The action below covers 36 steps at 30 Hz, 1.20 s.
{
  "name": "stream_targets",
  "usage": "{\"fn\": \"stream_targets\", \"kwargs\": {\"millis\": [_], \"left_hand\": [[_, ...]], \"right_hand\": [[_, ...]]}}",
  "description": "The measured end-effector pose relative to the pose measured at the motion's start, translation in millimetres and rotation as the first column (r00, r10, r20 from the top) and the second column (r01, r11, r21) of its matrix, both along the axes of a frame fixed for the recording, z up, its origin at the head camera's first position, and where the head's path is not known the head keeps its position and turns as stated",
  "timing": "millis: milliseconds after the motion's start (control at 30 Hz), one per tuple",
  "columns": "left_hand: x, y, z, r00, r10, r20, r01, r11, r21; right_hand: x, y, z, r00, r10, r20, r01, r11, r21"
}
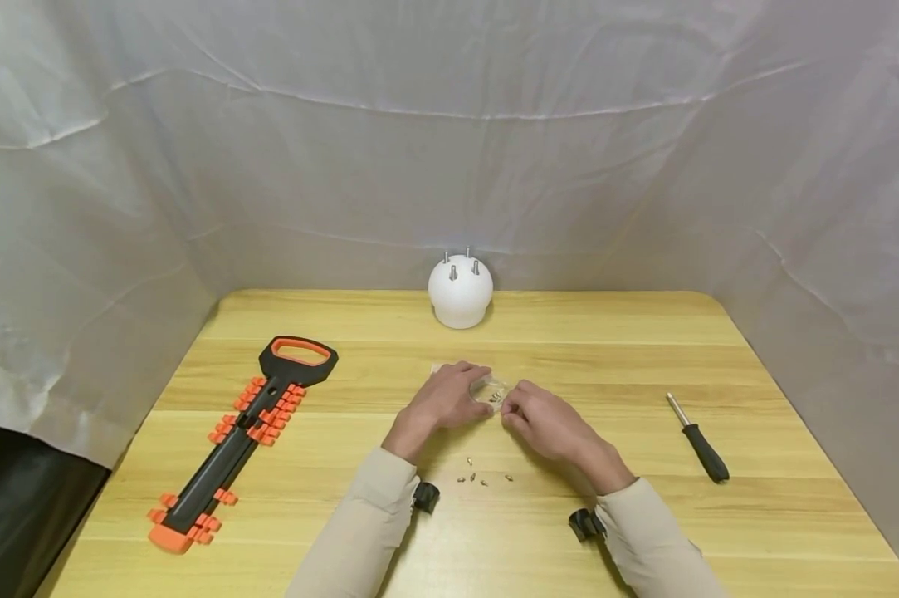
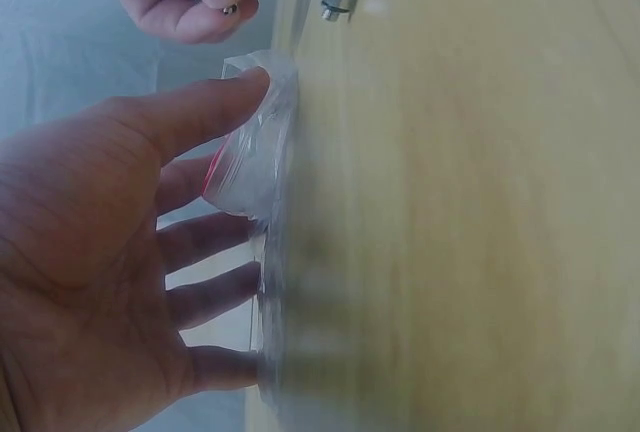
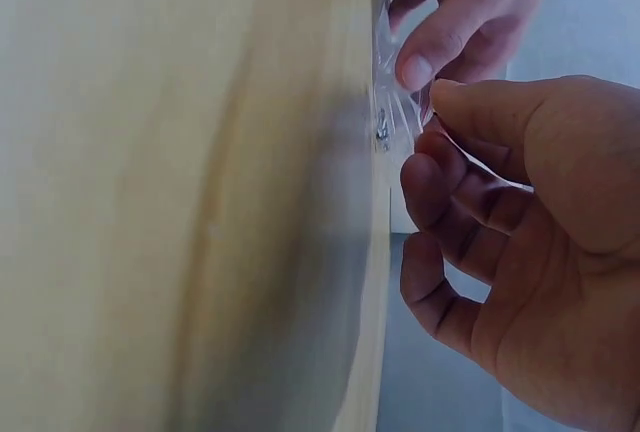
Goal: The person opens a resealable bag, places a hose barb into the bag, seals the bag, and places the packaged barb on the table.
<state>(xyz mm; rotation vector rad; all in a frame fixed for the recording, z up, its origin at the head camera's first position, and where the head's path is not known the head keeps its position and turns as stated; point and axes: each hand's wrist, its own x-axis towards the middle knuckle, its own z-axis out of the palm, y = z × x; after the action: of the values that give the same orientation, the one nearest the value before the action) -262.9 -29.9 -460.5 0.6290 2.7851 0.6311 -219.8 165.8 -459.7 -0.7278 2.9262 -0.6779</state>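
My left hand [image 1: 446,397] is splaying straight fingers onto the plastic bag [image 2: 255,167]; it's lying at ten o'clock from my right hand [image 1: 548,422], whose fingers are pinching a tiny metal piece [image 2: 229,9]!

No text, label, brand, number or sign legible in any of the three views.
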Motion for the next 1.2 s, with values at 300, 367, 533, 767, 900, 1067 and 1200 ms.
{"fn": "stream_targets", "kwargs": {"millis": [300, 367, 533, 767, 900, 1067, 1200], "left_hand": [[1.0, 0.7, 0.6, 1.000, -0.008, 0.000, 0.008, 1.000, -0.013], [1.1, 1.2, 1.3, 1.000, -0.011, -0.001, 0.011, 1.000, -0.016], [0.9, 1.4, 2.6, 1.000, -0.010, -0.007, 0.010, 1.000, -0.023], [0.6, 1.7, 1.1, 1.000, -0.008, -0.008, 0.008, 1.000, -0.011], [-0.1, 2.7, 0.3, 1.000, -0.017, -0.013, 0.017, 1.000, -0.017], [-0.2, 2.3, 0.5, 1.000, -0.009, -0.011, 0.009, 1.000, -0.018], [0.5, 1.3, 0.6, 1.000, 0.001, -0.004, -0.001, 1.000, -0.010]], "right_hand": [[-14.7, 1.9, -2.3, 0.999, -0.033, 0.026, 0.033, 0.999, -0.009], [-17.7, 1.3, -2.5, 0.999, -0.052, 0.012, 0.052, 0.999, -0.014], [-25.3, -5.3, -1.6, 0.994, -0.106, -0.004, 0.106, 0.994, -0.018], [-31.8, -12.6, -3.2, 0.984, -0.172, 0.054, 0.173, 0.985, -0.014], [-29.0, -9.7, -2.3, 0.979, -0.196, 0.062, 0.197, 0.980, -0.010], [-22.6, -4.6, 0.7, 0.983, -0.176, 0.047, 0.178, 0.983, -0.034], [-16.2, -1.2, 1.8, 0.987, -0.157, 0.032, 0.159, 0.986, -0.047]]}}
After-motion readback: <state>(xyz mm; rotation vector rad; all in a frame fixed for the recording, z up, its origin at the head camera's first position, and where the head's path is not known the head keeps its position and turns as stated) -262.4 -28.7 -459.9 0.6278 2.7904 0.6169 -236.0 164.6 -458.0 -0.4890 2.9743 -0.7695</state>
